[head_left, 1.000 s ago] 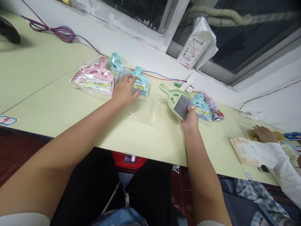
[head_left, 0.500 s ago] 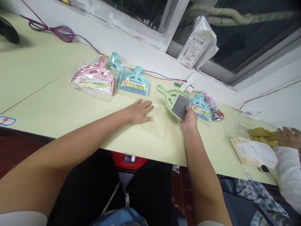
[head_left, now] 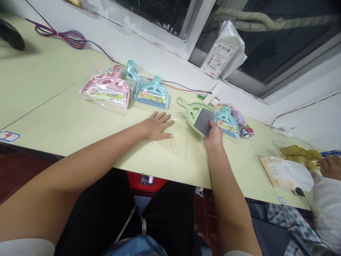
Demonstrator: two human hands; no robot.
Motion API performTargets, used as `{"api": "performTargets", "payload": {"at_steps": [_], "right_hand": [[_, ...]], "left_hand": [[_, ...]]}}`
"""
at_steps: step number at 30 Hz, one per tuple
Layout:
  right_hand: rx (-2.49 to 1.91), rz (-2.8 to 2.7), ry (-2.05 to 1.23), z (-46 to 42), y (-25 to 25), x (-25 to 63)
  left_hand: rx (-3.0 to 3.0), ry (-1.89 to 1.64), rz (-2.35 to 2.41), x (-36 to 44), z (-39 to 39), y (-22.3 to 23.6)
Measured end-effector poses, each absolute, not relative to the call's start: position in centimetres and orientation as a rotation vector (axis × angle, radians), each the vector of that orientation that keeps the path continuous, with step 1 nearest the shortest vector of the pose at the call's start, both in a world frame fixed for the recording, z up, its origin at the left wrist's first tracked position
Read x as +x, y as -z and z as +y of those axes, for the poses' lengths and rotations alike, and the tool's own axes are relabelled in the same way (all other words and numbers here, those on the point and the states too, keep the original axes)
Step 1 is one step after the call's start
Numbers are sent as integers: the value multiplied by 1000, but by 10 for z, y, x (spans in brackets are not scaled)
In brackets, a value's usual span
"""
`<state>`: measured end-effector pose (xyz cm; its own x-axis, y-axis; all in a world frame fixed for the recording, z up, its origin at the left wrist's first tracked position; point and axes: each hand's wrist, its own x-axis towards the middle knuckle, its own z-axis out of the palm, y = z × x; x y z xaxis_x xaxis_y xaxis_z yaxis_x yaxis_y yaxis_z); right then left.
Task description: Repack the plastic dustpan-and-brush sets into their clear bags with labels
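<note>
My left hand (head_left: 158, 126) lies flat with spread fingers on a clear plastic bag (head_left: 178, 142) on the tabletop. In my right hand (head_left: 214, 135) is a green dustpan and brush set (head_left: 191, 111), gripped at its lower right edge; the grey bristles (head_left: 204, 121) face up. Beyond my left hand, a bagged blue dustpan set (head_left: 153, 93) stands beside a bagged pink dustpan set (head_left: 109, 87). Behind these, another blue dustpan (head_left: 131, 71) shows partly. One more bagged blue dustpan set (head_left: 226, 121) is just right of the green one.
Red and blue wires (head_left: 71, 39) run along the wall. A patterned cloth bundle (head_left: 241, 122) lies at the right, and a plastic-wrapped packet (head_left: 222, 51) is on the window ledge. A co-worker's hand (head_left: 331, 166) is by a yellow cloth (head_left: 301, 154) and a paper bag (head_left: 282, 174).
My left hand has come off the blue dustpan set and moved toward me onto the clear bag. The green set has shifted slightly left. The co-worker's hand has moved right.
</note>
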<state>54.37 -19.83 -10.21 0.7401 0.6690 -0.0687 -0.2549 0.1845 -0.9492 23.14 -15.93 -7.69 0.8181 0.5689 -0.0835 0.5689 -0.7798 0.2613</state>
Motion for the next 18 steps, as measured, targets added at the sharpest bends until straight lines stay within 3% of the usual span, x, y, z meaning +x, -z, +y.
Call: {"api": "performTargets", "payload": {"at_steps": [18], "right_hand": [[-1283,-417,-689,-200,100,540]], "left_hand": [[2714,-48,869,230,-158,79]]}}
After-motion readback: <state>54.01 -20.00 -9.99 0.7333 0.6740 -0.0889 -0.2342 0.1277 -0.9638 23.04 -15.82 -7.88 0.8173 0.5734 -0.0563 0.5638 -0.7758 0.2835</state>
